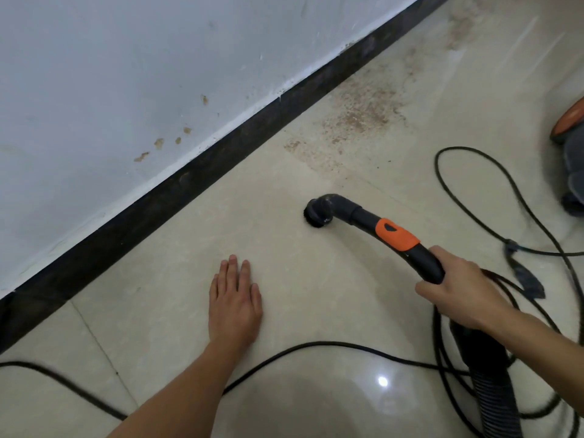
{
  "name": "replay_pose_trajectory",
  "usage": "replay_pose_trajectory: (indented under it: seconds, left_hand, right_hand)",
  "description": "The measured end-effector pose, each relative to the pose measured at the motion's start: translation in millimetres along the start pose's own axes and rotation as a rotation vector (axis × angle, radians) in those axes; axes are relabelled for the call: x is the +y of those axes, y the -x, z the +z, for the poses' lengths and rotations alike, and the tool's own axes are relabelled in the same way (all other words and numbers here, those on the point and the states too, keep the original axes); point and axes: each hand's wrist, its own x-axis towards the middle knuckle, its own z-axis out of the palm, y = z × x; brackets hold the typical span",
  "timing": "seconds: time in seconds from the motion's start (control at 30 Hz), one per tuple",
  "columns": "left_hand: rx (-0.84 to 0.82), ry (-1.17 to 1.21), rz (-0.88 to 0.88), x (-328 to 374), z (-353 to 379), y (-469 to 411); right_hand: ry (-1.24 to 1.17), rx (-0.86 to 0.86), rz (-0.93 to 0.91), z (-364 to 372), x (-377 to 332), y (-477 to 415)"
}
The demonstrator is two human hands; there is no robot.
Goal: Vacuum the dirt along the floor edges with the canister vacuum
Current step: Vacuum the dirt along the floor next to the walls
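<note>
The round brush nozzle [317,215] sits face down on the pale tiled floor [316,295], near the dark baseboard [189,184] but not against it. Its bristles are too dark to make out. From it an elbow pipe leads into the curved black handle [396,237] with an orange band. The right hand [455,289] has its fingers wrapped round the lower end of that handle; the fingertips are hidden behind it. Below the wrist the ribbed hose [493,403] runs down and is cut off by the bottom edge.

The dirt [360,112], a brownish speckled patch, lies beyond the nozzle along the baseboard and thins toward the top right, where it blurs into the tile. Only a slice of the canister vacuum [570,143] shows at the right edge, orange and grey, with the rest out of frame.

The left hand [235,301] lies flat on the floor, fingers straight and close together, holding nothing, well apart from the nozzle. A black power cord [316,345] crosses the floor behind its forearm and loops in several coils under the right arm. Where the coils end cannot be told. On one strand at the right hangs a dark, smeared shape [523,275], too blurred to identify.

The white wall [126,74] above the baseboard bears a few brown spots. A bright light glints on the tile near the bottom.
</note>
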Motion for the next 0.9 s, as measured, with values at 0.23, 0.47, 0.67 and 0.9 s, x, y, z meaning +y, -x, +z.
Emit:
replay_pose_trajectory:
  seconds: [0.23, 0.47, 0.67, 0.9]
  left_hand:
    - [-0.063, -0.012, 0.018, -2, -6, -2]
    - [-0.056, -0.012, -0.038, 13, -9, 1]
    - [-0.058, 0.007, -0.147, 34, -7, -13]
    - [-0.032, 0.007, -0.014, 39, -7, -40]
  right_hand:
    - [-0.176, 0.145, 0.171, 14, 44, 14]
    - [-0.209, 0.319, 0.290, 4, 62, -9]
    - [-0.180, 0.274, 0.221, 15, 34, -38]
    - [-0.149, 0.199, 0.152, 16, 28, -47]
